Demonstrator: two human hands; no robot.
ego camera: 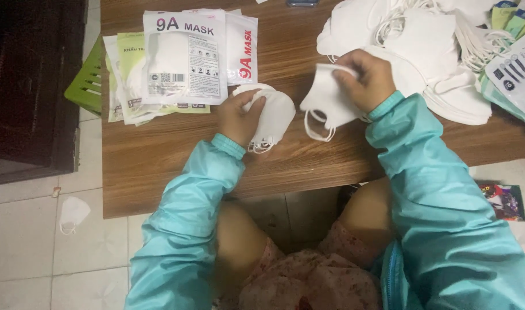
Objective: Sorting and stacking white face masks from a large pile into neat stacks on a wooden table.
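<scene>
Left hand point(239, 117) presses small stack of white folded masks point(274, 115) to wooden table point(159, 166), fingers curled on top. Right hand point(368, 80) pinches single white mask point(325, 100) just above tabletop, ear loops dangling. Risk: loops could snag stack and drag it askew. Loose mask heap point(440, 57) crowds right wrist; sleeve may sweep some off edge. One mask on floor point(73, 213). Sealed mask packets point(185, 57) lie nearby.

We bend both arms inward in teal sleeves. Our left hand point(239, 117) curls closed; our right hand point(365, 80) pinches, knuckles up.
</scene>
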